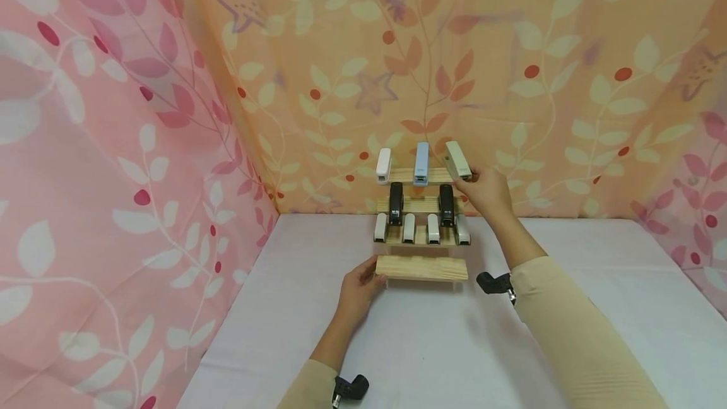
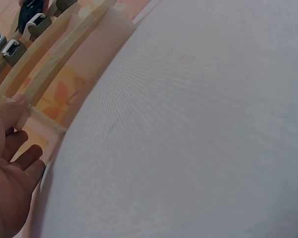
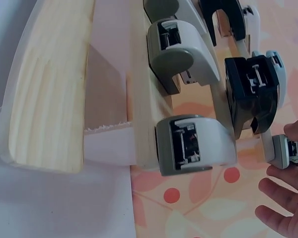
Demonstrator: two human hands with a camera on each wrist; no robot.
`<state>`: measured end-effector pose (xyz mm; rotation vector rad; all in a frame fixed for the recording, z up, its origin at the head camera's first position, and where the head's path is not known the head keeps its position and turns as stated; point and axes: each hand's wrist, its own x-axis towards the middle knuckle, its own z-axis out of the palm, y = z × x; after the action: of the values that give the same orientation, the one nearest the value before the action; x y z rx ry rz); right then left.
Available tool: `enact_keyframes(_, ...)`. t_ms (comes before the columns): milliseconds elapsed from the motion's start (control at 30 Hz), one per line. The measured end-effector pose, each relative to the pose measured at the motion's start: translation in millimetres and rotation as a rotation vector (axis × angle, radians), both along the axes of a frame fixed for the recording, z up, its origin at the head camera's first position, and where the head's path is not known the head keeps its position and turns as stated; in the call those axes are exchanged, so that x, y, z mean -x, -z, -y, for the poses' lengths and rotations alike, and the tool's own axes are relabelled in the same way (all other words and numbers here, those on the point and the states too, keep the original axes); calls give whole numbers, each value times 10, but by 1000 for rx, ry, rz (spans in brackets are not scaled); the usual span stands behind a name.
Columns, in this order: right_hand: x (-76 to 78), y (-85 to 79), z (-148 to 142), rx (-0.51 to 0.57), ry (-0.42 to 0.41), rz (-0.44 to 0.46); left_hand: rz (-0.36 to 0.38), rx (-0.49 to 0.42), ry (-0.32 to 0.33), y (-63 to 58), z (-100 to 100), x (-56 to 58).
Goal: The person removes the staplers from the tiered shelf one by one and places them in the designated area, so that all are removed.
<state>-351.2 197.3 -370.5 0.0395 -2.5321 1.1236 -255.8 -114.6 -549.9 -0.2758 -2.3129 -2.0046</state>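
A tiered wooden rack (image 1: 423, 268) stands on the table, with staplers on its upper tiers. My right hand (image 1: 487, 193) is at the right end of the top tier and pinches a pale green stapler (image 1: 457, 160) by its near end, thumb and fingers on opposite sides, as the right wrist view also shows. On that tier stand a light blue stapler (image 1: 421, 163) and a white stapler (image 1: 384, 165). My left hand (image 1: 358, 289) holds the left end of the lowest shelf; in the left wrist view the thumb lies against the shelf's end (image 2: 32, 91), the other fingers below it.
Two black staplers, one at the left (image 1: 396, 204) and one at the right (image 1: 446, 205), stand on the second tier. Several small grey-white staplers (image 1: 409, 228) line the third. Behind the rack hangs an orange patterned curtain (image 1: 341, 112); a pink one (image 1: 142, 207) is at the left.
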Motion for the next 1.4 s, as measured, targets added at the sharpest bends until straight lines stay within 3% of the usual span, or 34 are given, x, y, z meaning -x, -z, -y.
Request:
enact_keyframes(233, -1, 15, 16, -43, 42, 39, -2, -6, 0, 0, -31, -5)
enact_keyframes(767, -34, -45, -91, -78, 143, -54, 6, -2, -25, -15, -41, 19)
enact_keyframes(1133, -351, -30, -266, -37, 119, -147, 53, -37, -41, 11, -57, 4)
enact_keyframes(1400, -688, -51, -361, 16, 170, -211, 37, -30, -42, -4, -20, 9)
